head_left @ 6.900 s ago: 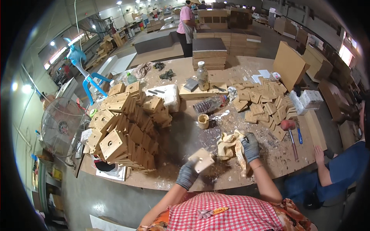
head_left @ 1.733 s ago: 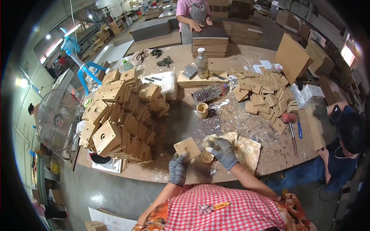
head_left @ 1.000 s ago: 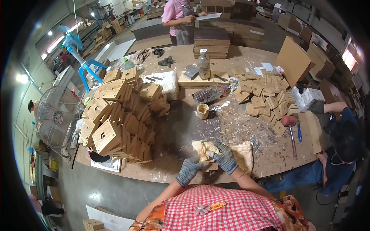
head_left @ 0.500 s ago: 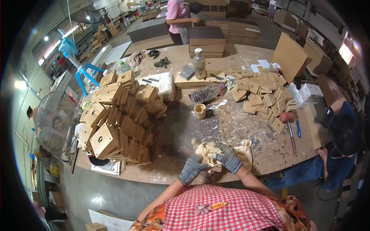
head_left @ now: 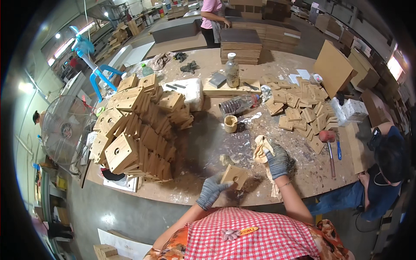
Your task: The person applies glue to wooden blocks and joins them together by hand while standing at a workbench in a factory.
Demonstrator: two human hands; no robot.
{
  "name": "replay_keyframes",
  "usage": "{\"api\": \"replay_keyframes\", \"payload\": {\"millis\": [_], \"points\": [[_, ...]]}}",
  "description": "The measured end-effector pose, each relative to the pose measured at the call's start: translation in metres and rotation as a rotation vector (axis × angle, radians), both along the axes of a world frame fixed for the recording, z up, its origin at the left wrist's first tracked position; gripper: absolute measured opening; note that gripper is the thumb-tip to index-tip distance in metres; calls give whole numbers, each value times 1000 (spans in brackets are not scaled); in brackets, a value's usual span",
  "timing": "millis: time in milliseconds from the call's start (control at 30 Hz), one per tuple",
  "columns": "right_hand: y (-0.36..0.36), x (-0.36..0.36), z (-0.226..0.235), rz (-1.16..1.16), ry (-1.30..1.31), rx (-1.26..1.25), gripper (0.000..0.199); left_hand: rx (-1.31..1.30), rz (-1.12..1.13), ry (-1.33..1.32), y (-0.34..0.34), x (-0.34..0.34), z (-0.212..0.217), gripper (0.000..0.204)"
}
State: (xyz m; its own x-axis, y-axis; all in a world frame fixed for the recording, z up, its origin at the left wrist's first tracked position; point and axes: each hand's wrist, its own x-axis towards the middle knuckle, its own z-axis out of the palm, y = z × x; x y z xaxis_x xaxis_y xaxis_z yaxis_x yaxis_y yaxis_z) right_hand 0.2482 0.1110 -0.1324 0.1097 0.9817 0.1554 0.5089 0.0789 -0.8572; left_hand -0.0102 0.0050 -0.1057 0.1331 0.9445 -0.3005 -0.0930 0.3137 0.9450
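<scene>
Both my hands wear grey knit gloves. My left hand (head_left: 211,191) grips a small square wooden block (head_left: 234,177) by its left edge, with a round hole in its middle, over the near edge of the table. My right hand (head_left: 277,162) is closed on a cream cloth (head_left: 262,149), held up and apart from the block; part of the cloth hangs down toward the table edge. A small brownish lump (head_left: 225,160) lies just beyond the block. To the left rises a big stack of similar wooden blocks (head_left: 123,149).
At the right lies a loose heap of wooden blocks (head_left: 303,110), with a red mallet (head_left: 327,137) and a blue-handled tool (head_left: 338,147). A small cup (head_left: 230,124) and a plastic bottle (head_left: 236,105) are mid-table. A seated person (head_left: 390,160) is at right; a fan (head_left: 65,130) at left.
My hands have moved apart. The right has carried the cloth up and to the right, off the block. The left keeps the block, whose face now shows. The view has shifted slightly.
</scene>
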Motion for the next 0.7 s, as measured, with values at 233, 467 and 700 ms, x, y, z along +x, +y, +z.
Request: {"api": "replay_keyframes", "payload": {"millis": [233,467,700], "points": [[-23,-22,3,44,-552,360,58,-228,248,-291,-6,-10,-8,52],[-61,-89,-36,601,566,-459,44,-397,236,-173,-7,-24,-44,56],[-74,-101,-65,698,346,-335,43,32,-197,588,-6,-15,-33,114]]}}
